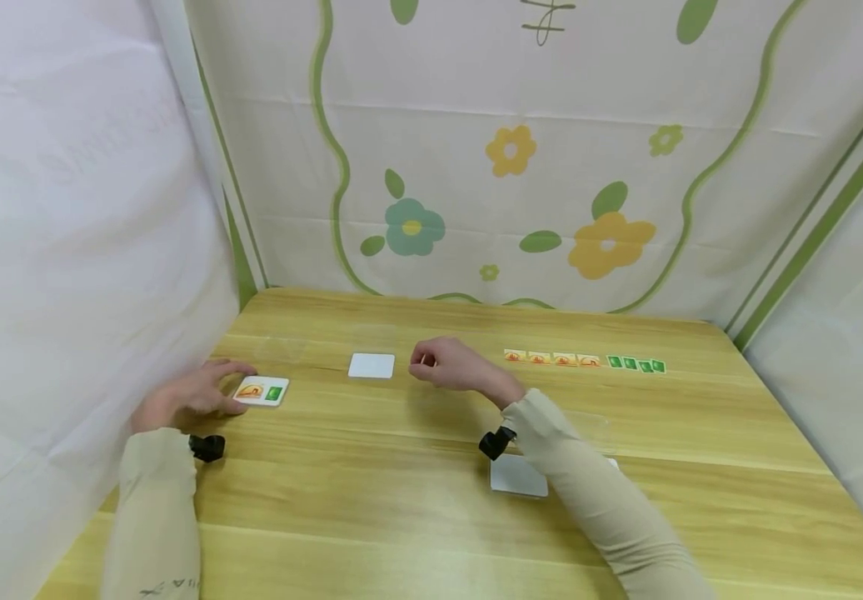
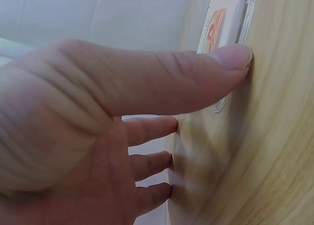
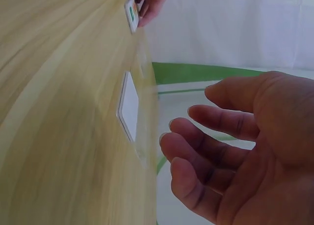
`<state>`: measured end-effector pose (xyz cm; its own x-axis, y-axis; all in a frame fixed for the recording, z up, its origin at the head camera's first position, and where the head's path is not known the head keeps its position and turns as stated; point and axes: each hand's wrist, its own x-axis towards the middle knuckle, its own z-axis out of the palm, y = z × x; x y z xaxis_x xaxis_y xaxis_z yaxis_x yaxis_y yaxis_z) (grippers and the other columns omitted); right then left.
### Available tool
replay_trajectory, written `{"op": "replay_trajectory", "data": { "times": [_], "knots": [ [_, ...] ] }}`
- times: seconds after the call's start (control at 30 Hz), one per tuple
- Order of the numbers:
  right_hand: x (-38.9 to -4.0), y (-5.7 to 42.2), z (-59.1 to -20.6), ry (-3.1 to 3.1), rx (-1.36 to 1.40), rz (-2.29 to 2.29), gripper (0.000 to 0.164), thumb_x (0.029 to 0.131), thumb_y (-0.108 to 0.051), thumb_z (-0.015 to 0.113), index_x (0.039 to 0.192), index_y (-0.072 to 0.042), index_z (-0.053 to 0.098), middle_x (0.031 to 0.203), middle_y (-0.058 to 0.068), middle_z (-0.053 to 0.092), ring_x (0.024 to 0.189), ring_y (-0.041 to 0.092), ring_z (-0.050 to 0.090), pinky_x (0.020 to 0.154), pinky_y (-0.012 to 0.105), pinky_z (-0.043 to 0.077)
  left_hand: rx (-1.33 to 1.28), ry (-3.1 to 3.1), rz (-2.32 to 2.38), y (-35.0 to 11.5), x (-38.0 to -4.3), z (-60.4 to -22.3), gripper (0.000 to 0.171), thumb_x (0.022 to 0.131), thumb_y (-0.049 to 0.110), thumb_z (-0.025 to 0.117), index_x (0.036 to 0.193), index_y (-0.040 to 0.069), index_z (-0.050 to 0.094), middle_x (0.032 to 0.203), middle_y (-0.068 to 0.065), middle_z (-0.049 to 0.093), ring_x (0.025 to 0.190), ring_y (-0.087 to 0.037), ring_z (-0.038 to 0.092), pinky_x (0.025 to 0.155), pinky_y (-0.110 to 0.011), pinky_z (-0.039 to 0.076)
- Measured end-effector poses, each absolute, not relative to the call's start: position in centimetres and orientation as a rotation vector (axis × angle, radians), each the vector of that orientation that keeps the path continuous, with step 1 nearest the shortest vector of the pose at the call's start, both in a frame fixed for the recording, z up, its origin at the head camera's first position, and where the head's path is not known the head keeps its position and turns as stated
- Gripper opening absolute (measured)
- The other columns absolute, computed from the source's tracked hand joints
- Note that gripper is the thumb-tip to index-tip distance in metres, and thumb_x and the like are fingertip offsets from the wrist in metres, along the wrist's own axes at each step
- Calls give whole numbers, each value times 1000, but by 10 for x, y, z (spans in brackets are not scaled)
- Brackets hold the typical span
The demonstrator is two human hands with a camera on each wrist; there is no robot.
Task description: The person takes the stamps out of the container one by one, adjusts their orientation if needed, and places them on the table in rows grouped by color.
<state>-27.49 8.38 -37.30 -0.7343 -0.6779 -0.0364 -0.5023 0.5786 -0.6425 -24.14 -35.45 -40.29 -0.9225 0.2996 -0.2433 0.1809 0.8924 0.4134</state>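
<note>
On the left of the table, my left hand [image 1: 202, 389] pinches a flat white case [image 1: 261, 391] between thumb and index finger at its near and far edges. Its face carries an orange picture and a green picture. Up close in the left wrist view, the thumb lies against the clear-edged case [image 2: 235, 18], and the other fingertips touch the tabletop. Above the table, my right hand [image 1: 456, 364] holds nothing, its fingers loosely curled. A plain white case [image 1: 371, 365] lies flat just left of it; the right wrist view shows that white case [image 3: 129, 107] beyond the fingertips.
A row of orange picture pieces [image 1: 551, 358] and several small green pieces [image 1: 636, 364] lie at the back right. A white stack [image 1: 518, 476] sits partly under my right forearm. Faint clear sheets [image 1: 281, 349] lie on the table [image 1: 371, 517]. Fabric walls border it.
</note>
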Motion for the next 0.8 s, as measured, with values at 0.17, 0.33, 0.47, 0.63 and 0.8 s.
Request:
{"op": "replay_trajectory", "data": {
  "times": [0.17, 0.33, 0.47, 0.63, 0.8],
  "knots": [
    [-272, 69, -376, 2476, -1001, -954, 22, 99, -21, 55, 103, -3, 68, 90, 23, 69, 59, 9, 52, 57, 23, 45, 373, 2761, 577, -352, -240, -403, 66, 83, 28, 77, 139, 6, 50, 143, -40, 30, 121, -56, 38, 92, -70, 34],
    [-271, 57, -382, 2447, -1003, -963, 25, 100, -22, 55, 105, 0, 67, 92, 22, 69, 59, 9, 52, 56, 22, 45, 375, 2762, 594, -353, -238, -403, 66, 83, 27, 78, 138, 5, 50, 142, -41, 31, 119, -55, 40, 91, -68, 35],
    [-270, 48, -383, 2434, -982, -971, 22, 99, -22, 56, 103, -4, 67, 91, 19, 69, 59, 9, 53, 55, 23, 45, 361, 2758, 610, -353, -238, -403, 66, 83, 27, 78, 139, 6, 51, 143, -41, 29, 121, -56, 38, 92, -68, 34],
    [-269, 34, -386, 2450, -994, -954, 13, 98, -23, 58, 97, -13, 66, 85, 5, 67, 59, 8, 55, 55, 22, 47, 353, 2751, 621, -353, -237, -403, 66, 84, 28, 77, 139, 5, 50, 145, -41, 26, 124, -59, 34, 93, -71, 32],
    [-268, 19, -389, 2459, -1012, -966, 11, 97, -23, 59, 95, -14, 65, 84, 0, 65, 61, 7, 54, 55, 20, 45, 348, 2744, 644, -353, -236, -403, 65, 83, 26, 77, 139, 5, 50, 145, -42, 25, 124, -60, 33, 93, -71, 31]
  ]
}}
